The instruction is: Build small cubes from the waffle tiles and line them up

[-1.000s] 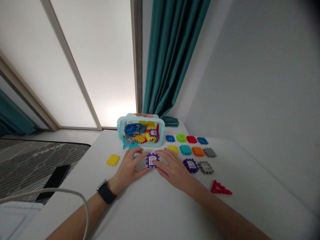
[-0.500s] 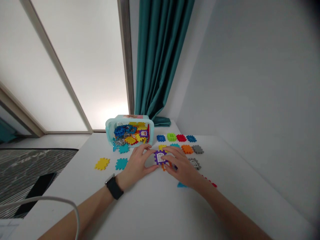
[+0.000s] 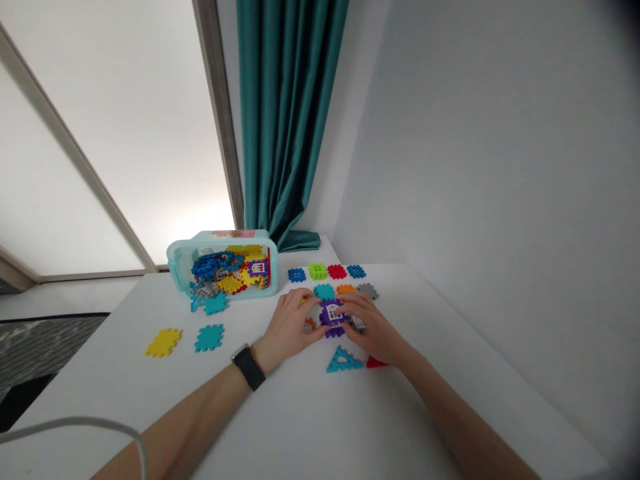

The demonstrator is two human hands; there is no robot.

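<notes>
A purple toothed square plastic tile [image 3: 332, 312], set with a white window insert, is being pinched from both sides by the curled fingertips of the left hand [image 3: 291, 325] and the right hand [image 3: 374, 331], low over the smooth white table [image 3: 300, 413]. A teal openwork plastic triangle [image 3: 343, 361] is lying just in front of them. Behind, a pale blue translucent plastic box [image 3: 174, 257] is lying tipped on its side, crowded with mixed toothed tiles. Its pink label is too blurred to be read.
</notes>
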